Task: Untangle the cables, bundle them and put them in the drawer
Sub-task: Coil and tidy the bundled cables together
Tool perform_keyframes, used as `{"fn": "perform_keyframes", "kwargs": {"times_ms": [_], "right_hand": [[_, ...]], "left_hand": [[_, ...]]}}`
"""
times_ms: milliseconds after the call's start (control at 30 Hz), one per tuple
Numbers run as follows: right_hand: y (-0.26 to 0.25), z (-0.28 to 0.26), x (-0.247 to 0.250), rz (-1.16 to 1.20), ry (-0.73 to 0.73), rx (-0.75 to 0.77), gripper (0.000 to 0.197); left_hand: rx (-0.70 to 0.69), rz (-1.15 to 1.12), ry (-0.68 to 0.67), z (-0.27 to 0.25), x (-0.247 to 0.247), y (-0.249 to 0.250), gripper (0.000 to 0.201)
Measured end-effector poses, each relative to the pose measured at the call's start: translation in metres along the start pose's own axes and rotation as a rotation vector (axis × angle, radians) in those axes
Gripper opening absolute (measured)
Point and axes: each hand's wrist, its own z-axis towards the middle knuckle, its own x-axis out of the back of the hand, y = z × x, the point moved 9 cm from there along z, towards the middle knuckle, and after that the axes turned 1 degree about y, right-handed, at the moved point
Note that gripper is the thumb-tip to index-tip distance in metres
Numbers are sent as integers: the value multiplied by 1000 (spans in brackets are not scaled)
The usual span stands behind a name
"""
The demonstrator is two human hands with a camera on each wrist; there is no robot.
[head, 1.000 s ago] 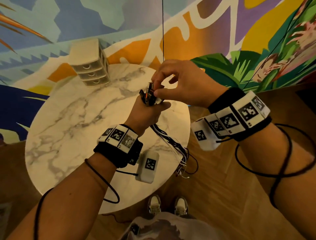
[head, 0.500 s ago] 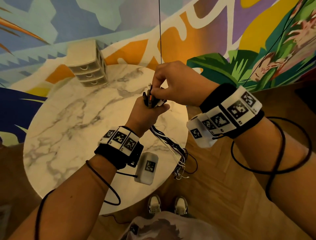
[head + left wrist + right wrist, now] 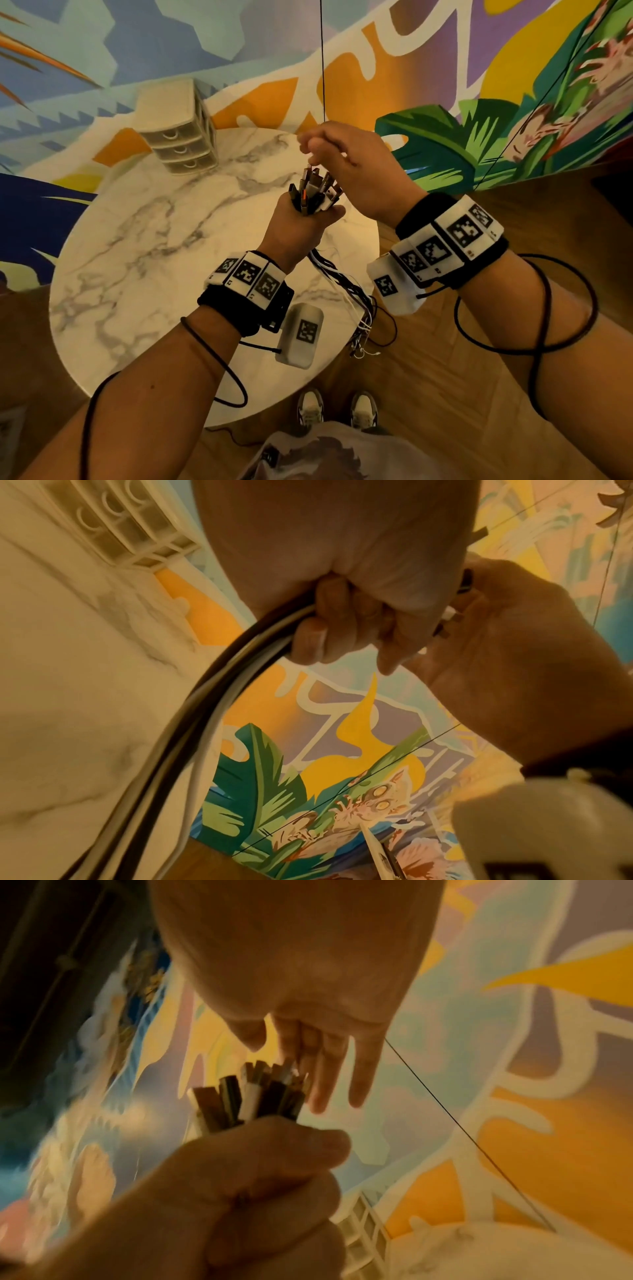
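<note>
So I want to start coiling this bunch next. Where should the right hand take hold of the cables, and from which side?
Probably on the hanging run just below the left hand, coming from the right. The cables leave the fist as one tight strand there, while the plugs fan out above it and the ends splay loose past the table edge. The right hand hovers beside the plugs.

No legible text; only coded square markers on the wristbands (image 3: 445,240).
</note>
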Motion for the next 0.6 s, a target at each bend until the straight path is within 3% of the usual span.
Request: {"fn": "perform_keyframes", "kwargs": {"times_ms": [100,167,267,333,367,433,500,600], "right_hand": [[17,0,-22,259,-163,-235,43],[18,0,-32,234,-211,-251,41],[20,1,-39,210,-213,-241,39],[23,1,-41,230,-216,-252,41],[23,2,-40,230,-198,-240,43],[17,3,-26,218,-81,-153,42],[6,1,-3,178,71,-34,29],[-3,-5,5,23,35,52,10]], "left_hand": [[-27,0,-24,-4,-5,9,24],[-79,-50,-39,-7,-9,20,17],[-112,-55,-38,-7,-8,24,36],[-82,-41,-32,-6,-6,19,24],[-60,-33,-32,-5,-5,15,16],[-1,-46,-20,-1,-2,5,21],[31,-98,-7,3,3,0,19],[18,-200,-28,7,9,-2,20]]}}
